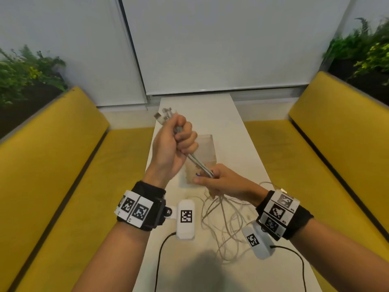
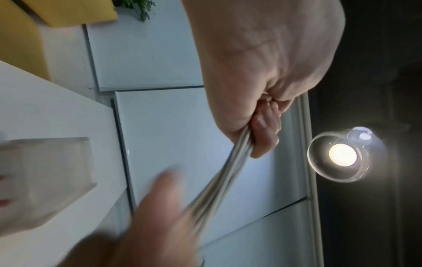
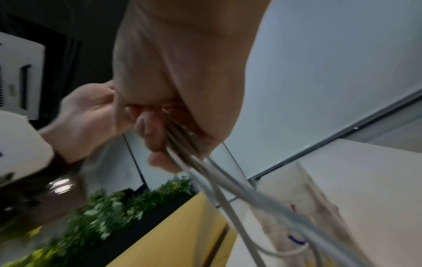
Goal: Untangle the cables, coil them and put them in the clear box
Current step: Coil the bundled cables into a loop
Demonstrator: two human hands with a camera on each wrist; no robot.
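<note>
My left hand [image 1: 179,142] is raised above the white table [image 1: 242,144] and grips a bundle of white cables [image 1: 199,164], with their plug ends [image 1: 165,116] sticking out past the fist. The bundle runs taut down to my right hand [image 1: 212,180], which also grips it lower down. Below that hand the loose cables [image 1: 223,224] lie tangled on the table. The clear box [image 1: 207,148] stands just behind both hands. The left wrist view shows the cables [image 2: 228,166] leaving my fist [image 2: 262,131]. In the right wrist view the cables [image 3: 205,173] pass through curled fingers [image 3: 151,131].
Yellow benches [image 1: 63,165] run along both sides of the narrow table. Green plants [image 1: 27,72] stand behind each bench. White blinds [image 1: 210,43] cover the window at the far end. Black leads [image 1: 162,249] hang from the wrist cameras.
</note>
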